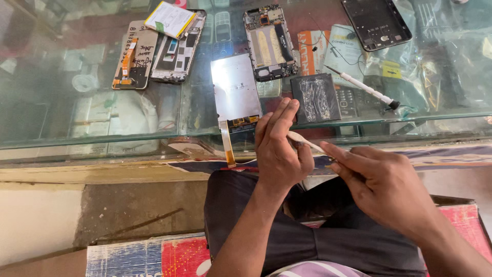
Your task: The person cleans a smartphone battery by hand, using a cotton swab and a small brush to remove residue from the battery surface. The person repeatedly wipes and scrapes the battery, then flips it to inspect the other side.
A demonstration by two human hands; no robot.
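glass counter (102,123) | opened phones (270,43) — shiny screen panel (236,87) — white screwdriver (361,88) | black back cover (376,23)

Both hands, left hand (279,149) and right hand (382,187), pinch a thin white strip (303,140) below the glass counter (92,110).

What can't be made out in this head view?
- Left hand: its palm side is turned away; what its fingers pinch is hidden.
- White tool: both ends are covered by the left hand and right hand.
- Ribbon cable under the screen panel: lower end blurred by the glass edge.
- Back cover: top cut off by the frame edge.
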